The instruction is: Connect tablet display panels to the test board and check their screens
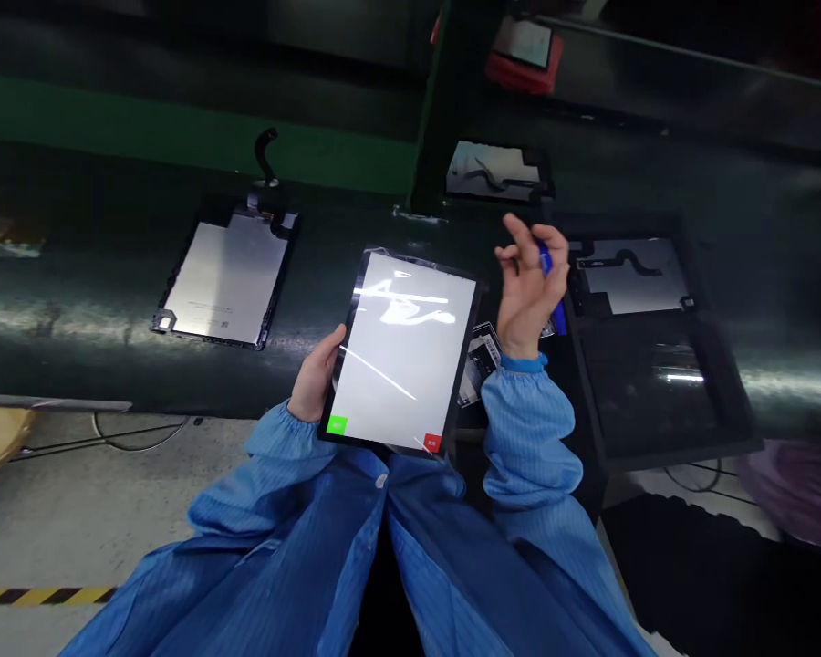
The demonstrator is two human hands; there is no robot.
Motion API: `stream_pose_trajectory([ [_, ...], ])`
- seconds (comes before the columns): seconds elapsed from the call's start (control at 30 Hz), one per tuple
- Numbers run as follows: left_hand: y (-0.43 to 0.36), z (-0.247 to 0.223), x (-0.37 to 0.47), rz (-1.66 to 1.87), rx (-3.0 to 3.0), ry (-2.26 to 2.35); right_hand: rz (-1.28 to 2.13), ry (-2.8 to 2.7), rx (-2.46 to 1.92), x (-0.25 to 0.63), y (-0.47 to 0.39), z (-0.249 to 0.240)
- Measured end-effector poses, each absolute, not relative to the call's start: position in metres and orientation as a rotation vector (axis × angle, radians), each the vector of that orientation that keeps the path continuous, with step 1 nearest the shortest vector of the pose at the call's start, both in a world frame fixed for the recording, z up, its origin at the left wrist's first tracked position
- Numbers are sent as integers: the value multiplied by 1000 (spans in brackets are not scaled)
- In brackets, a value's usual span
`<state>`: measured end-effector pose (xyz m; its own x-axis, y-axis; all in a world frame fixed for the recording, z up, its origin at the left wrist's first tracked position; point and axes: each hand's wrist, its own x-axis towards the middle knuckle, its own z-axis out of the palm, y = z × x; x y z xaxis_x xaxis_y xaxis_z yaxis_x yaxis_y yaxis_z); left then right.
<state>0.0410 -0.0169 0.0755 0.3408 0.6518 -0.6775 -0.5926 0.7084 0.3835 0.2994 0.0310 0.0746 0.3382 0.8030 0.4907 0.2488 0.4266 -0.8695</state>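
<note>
My left hand (316,376) grips the left edge of a tablet (405,351), thumb over the bezel. Its lit screen is white, with a green box at the lower left corner, a red one at the lower right and bright reflections across it. Off the tablet's right side, my right hand (530,287) is raised palm up with curled fingers. A blue pen-like thing (545,259) shows between those fingers and again below them; the hand hides its middle. Under the right wrist lies a dark piece with printed labels (483,363), partly covered by the tablet.
On the dark green bench (109,319), a display panel with its silver back up (229,274) lies at left. Another panel (496,172) lies behind a post (444,119). At right, a black tray (739,401) holds a panel (636,274). Red material (530,75) sits on the shelf.
</note>
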Motion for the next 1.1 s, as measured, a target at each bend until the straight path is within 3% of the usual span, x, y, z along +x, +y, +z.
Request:
stream_pose_trajectory([
  [0.13, -20, 73, 37, 839, 105, 918, 168, -1304, -1210, 287, -4, 104],
  [0.3, -24, 74, 37, 835, 120, 920, 129, -2022, -1311, 248, -43, 128],
  [0.43, -26, 76, 37, 803, 98, 870, 56, -2408, -1386, 223, -54, 117],
  [0.67, -25, 72, 37, 818, 135, 844, -245, -2132, -1180, 224, -70, 94],
  [0.83, -21, 66, 31, 881, 87, 951, -165, -1731, -1379, 268, -74, 98],
  [1.1, -21, 64, 19, 1095, 21, 1079, 220, -1769, -1789, 329, -74, 37],
])
